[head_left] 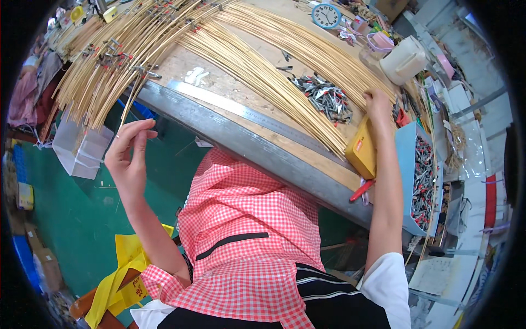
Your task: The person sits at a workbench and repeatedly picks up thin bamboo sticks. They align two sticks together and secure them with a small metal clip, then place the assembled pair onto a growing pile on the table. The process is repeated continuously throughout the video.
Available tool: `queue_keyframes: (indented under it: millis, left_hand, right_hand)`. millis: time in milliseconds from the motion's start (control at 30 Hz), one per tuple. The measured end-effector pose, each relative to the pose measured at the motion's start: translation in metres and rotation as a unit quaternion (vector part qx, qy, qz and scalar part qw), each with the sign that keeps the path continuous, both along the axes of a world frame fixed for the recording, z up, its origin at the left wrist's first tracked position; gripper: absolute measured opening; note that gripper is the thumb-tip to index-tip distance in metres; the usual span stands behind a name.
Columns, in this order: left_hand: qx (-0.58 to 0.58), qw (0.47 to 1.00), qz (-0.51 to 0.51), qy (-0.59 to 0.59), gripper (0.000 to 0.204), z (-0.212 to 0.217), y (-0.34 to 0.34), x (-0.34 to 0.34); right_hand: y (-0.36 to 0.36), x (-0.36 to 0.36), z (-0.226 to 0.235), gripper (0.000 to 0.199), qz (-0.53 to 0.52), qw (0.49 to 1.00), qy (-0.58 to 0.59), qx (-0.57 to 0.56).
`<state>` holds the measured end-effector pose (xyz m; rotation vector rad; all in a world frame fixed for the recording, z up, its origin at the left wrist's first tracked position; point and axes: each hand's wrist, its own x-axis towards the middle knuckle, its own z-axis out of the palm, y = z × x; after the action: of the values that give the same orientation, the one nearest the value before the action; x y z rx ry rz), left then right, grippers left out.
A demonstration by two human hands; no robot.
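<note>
My left hand point(130, 151) is raised off the front edge of the workbench, its fingers bent toward the thumb. A thin bamboo stick point(129, 104) slants down from the bundle and passes by the back of this hand; whether anything sits between the fingertips is too small to tell. My right hand point(378, 109) is at the right, its fingers curled by the ends of a long row of bamboo sticks point(312, 46). What they hold, if anything, is hidden. Under the right wrist stands a yellow box point(361, 148). A second row of bamboo sticks point(263, 82) lies nearer me.
Small black clips with red tips point(323, 96) lie heaped between the rows; several more fill a blue bin point(407, 170). A steel ruler point(241, 109) runs along the bench edge point(208, 123). Clamped sticks point(104, 77) overhang at left. A red-handled tool point(361, 189), white jug point(404, 60) and clock point(326, 16) are right.
</note>
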<state>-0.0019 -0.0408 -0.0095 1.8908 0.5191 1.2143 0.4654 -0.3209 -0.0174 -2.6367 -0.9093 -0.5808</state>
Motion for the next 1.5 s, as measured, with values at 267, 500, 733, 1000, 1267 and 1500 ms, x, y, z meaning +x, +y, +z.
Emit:
queue_keyframes:
  millis: [267,500,733,1000,1267,1500]
  left_hand:
    - [-0.002,0.998,-0.053,0.023,0.016,0.001,-0.020,0.025]
    - [-0.154,0.973,-0.171,-0.018,0.019,-0.010,-0.045,0.044]
    - [-0.313,0.902,-0.230,-0.190,0.029,-0.026,-0.041,0.052]
    - [-0.356,0.896,-0.182,-0.192,0.017,-0.038,-0.025,0.039]
    - [-0.369,0.893,-0.192,-0.170,0.020,-0.034,-0.025,0.041]
    - [-0.361,0.896,-0.199,-0.167,0.024,-0.038,-0.028,0.042]
  right_hand:
    - [-0.021,-0.055,0.051,0.016,0.024,0.979,-0.106,0.171]
    - [-0.003,-0.220,0.048,0.009,0.076,0.840,0.368,0.391]
    - [0.027,-0.316,0.001,0.006,0.234,0.695,0.605,0.309]
    - [0.037,-0.327,-0.005,0.007,0.233,0.692,0.618,0.291]
    - [0.033,-0.321,-0.002,0.017,0.260,0.887,0.275,0.264]
    - [0.034,-0.324,-0.001,0.025,0.315,0.887,0.253,0.222]
